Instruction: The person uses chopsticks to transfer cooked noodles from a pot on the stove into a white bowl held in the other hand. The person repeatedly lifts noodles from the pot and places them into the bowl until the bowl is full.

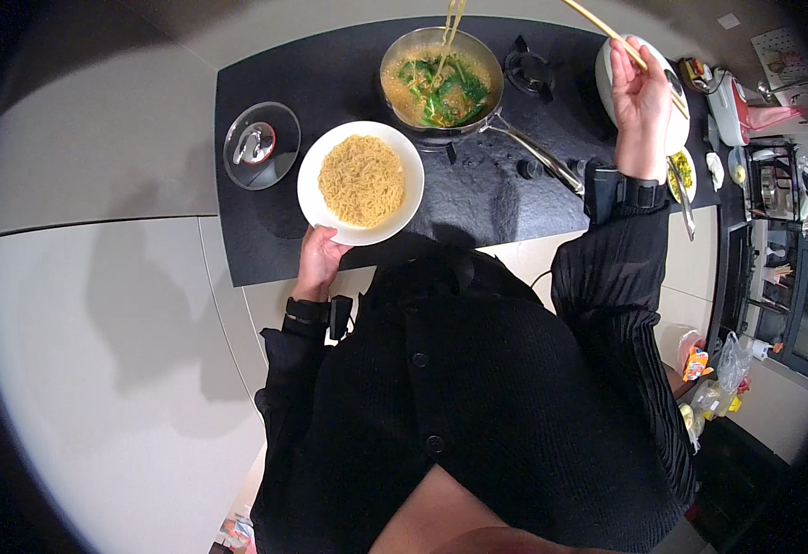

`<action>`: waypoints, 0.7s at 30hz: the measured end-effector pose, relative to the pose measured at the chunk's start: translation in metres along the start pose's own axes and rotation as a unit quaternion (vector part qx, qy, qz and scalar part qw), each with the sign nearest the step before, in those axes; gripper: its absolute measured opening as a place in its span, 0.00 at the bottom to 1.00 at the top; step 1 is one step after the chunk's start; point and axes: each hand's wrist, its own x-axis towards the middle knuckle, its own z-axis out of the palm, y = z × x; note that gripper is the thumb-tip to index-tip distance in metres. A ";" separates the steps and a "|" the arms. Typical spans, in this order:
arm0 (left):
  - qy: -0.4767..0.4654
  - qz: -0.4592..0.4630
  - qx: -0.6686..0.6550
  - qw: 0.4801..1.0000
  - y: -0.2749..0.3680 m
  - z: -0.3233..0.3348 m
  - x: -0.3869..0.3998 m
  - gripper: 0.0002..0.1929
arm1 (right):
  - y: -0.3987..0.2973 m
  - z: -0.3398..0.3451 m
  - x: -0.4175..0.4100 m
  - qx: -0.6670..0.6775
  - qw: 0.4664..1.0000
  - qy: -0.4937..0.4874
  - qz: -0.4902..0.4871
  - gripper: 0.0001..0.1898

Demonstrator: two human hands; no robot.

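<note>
My left hand (321, 257) grips the near rim of a white bowl (412, 163) of noodles (361, 181), held at the counter's left part. Raised at the right, my right hand (642, 93) holds wooden chopsticks (601, 24), whose far ends lie beyond the top of the view. Strands of noodle (451, 31) hang down into a steel long-handled pan (385, 90). Broth and leafy greens (452, 93) fill the pan, which stands on the hob just beyond and right of the bowl.
A glass lid (282, 163) lies left of the bowl. The pan's handle (542, 154) points toward me and right, over the control knobs. A bare burner (528, 70) is right of the pan. Further right are a white rounded appliance (677, 131) and a plate of yellow-green food (680, 173) with a metal utensil (684, 201).
</note>
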 end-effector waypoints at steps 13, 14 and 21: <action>-0.007 -0.007 0.034 0.999 0.010 0.013 -0.003 0.27 | -0.050 0.049 -0.025 0.106 0.981 -0.157 -0.037 0.13; -0.006 -0.008 0.037 0.999 0.011 0.014 -0.003 0.26 | -0.055 0.053 -0.027 0.116 0.978 -0.170 -0.031 0.13; -0.005 -0.009 0.052 0.999 0.017 0.018 -0.007 0.26 | -0.078 0.086 -0.046 0.106 0.970 -0.207 -0.065 0.11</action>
